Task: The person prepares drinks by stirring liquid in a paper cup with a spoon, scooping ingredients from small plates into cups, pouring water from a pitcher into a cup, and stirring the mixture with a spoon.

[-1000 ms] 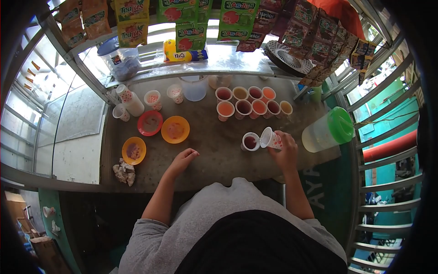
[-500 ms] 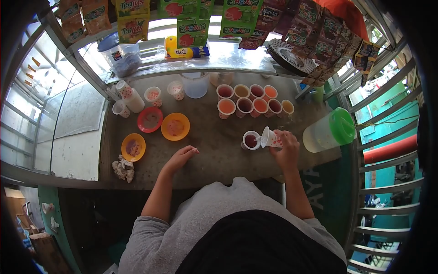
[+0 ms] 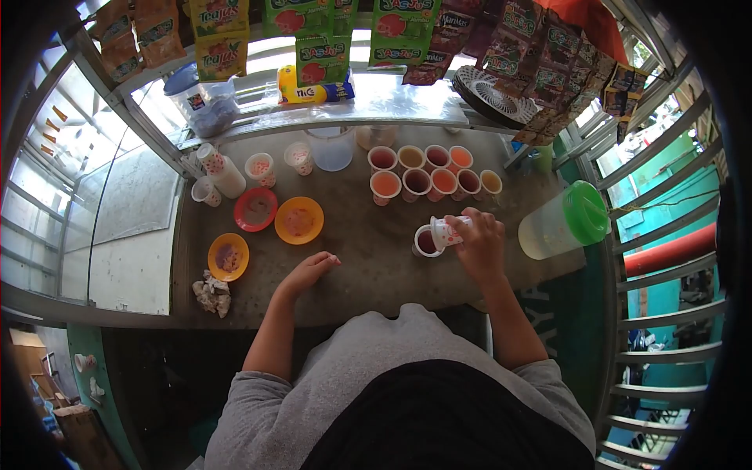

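My right hand is wrapped round a white cup with red dots, tilted left over the rim of a cup of dark red drink on the grey counter. The inside of the tilted cup is hidden. My left hand rests near the counter's front edge, its fingers curled together; anything between them is too small to make out. Behind my right hand, two rows of cups with red, orange and brown drinks stand close together.
Orange plates, a red plate, a crumpled cloth and several stacked cups are at the left. A green-lidded jug lies or leans at the right. Drink sachets hang above a shelf.
My right hand has moved the dotted cup left and slightly up, from beside the dark red drink to over its rim. My left hand has barely moved.
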A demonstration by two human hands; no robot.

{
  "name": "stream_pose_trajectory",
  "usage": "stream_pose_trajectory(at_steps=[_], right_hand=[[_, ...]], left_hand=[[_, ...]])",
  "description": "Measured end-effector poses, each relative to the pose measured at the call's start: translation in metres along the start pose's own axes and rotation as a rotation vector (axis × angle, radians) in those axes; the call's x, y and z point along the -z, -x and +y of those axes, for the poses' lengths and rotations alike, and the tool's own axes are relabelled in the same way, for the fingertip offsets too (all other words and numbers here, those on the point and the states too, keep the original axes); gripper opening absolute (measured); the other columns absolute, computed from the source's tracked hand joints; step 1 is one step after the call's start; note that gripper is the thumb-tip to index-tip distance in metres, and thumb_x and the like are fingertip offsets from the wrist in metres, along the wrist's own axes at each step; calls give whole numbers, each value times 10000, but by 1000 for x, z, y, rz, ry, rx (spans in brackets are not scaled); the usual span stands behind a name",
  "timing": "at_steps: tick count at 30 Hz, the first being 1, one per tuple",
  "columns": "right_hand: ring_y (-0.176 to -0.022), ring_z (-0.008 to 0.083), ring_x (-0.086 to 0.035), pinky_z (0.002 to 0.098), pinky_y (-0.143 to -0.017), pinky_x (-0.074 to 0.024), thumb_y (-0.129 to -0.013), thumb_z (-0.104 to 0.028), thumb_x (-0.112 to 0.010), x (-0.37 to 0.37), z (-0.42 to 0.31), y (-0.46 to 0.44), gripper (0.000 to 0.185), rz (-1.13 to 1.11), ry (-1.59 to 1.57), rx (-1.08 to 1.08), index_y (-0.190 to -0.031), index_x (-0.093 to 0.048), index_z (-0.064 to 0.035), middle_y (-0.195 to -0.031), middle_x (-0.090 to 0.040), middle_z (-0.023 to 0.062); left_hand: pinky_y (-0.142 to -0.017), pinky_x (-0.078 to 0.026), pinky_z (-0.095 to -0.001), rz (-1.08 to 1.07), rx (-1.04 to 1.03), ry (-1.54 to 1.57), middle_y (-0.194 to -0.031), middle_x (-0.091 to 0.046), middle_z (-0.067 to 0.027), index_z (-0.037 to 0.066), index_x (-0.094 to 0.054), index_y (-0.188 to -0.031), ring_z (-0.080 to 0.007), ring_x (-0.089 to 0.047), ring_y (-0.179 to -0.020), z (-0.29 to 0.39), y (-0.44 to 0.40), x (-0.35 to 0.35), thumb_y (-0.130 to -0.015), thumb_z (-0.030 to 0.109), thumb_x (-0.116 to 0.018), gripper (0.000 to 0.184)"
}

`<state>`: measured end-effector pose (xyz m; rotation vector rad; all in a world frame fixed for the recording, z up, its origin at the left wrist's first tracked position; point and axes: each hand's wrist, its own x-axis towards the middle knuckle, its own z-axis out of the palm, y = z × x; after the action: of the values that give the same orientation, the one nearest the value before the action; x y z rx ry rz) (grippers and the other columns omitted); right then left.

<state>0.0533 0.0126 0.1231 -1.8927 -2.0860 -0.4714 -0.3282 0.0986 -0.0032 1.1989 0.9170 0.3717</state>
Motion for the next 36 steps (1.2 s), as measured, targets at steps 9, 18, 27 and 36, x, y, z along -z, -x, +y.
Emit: stream_pose_trajectory(at_steps=[9, 18, 27, 36], right_hand=[[-1053, 168, -653, 352, -924, -528, -771, -201, -887, 12, 43, 24, 595, -168, -1413, -619, -1274, -598, -68, -1201, -639, 93], [-1101, 169, -657, 321, -903, -547, -859, -139, -819, 17, 31, 48, 573, -277, -1685, -451, -1359, -557, -45, -1267, -649, 93], [-930, 134, -629, 302, -814, -514, -938, -123, -709, 25, 154, 99, 366, 88, -1167, -684, -1294, -635, -75, -1178, -641, 48], [-1226, 240, -542, 362, -1036, -416, -1035, -440, -530, 30, 318, 141, 505, 770, -1392, -1222, -1364, -525, -58, -1330, -567, 60]], left_hand=[[-802, -461, -265, 60, -211, -256, -1030, -609, 23, 80, -655, -1161, -72, -533, -926, 68, -8, -79, -929, 317, -745, 343], [-943, -524, -356, -141, -568, -54, -1377, -569, -124, 60, -558, -1391, -232, -563, -1271, 120, -52, -179, -755, 317, -891, 763], [-1024, -483, -352, -51, -616, -234, -1287, -643, -97, 22, -563, -1333, -202, -630, -1182, 122, -68, -256, -760, 187, -871, 671], [-1047, -470, -346, 32, -258, -69, -1298, -634, -74, 42, -490, -1412, -175, -608, -1210, 61, -93, -321, -778, 270, -896, 787]])
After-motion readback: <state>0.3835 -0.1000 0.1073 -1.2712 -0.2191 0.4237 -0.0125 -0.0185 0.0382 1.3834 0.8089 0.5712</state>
